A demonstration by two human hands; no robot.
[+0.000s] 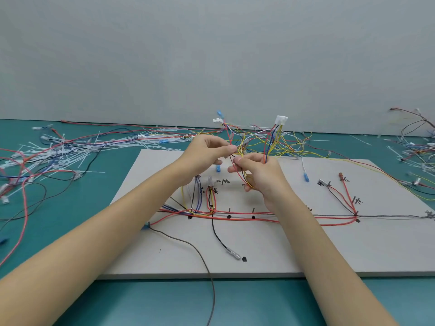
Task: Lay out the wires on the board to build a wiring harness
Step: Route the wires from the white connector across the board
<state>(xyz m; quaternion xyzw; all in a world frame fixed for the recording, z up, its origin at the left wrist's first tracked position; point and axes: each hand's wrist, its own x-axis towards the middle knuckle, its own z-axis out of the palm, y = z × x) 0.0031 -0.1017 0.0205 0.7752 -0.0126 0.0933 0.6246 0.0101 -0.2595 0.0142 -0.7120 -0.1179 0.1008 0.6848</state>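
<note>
Both hands are raised above the far half of the white board (pixel 270 250), working at a tangled bundle of wires (pixel 261 142) (red, yellow, blue, white and black strands all mixed together); the left hand (pixel 207 156) has its thumb and forefinger pinched on a red strand at the bundle's left side, its other fingers curled underneath; the right hand (pixel 259 172) has its fingers curled round several strands, red, blue and yellow wires rising out of the top of its grip toward a white connector (pixel 281 120) held up in the air; a smaller white plug (pixel 217 120) and a blue terminal (pixel 220 113) stick up at the bundle's left; on the board, red wires (pixel 247 218) and a grey one run along a line of black marks from left to right, short branches turn off toward handwritten labels, and a black lead (pixel 217 234) ends in a metal sleeve near the front; a grey wire (pixel 207 274) trails off the board's front edge onto the teal table (pixel 70 208); loose wires and white cable ties (pixel 70 149) are heaped on the table to the left, with more at the far right.
</note>
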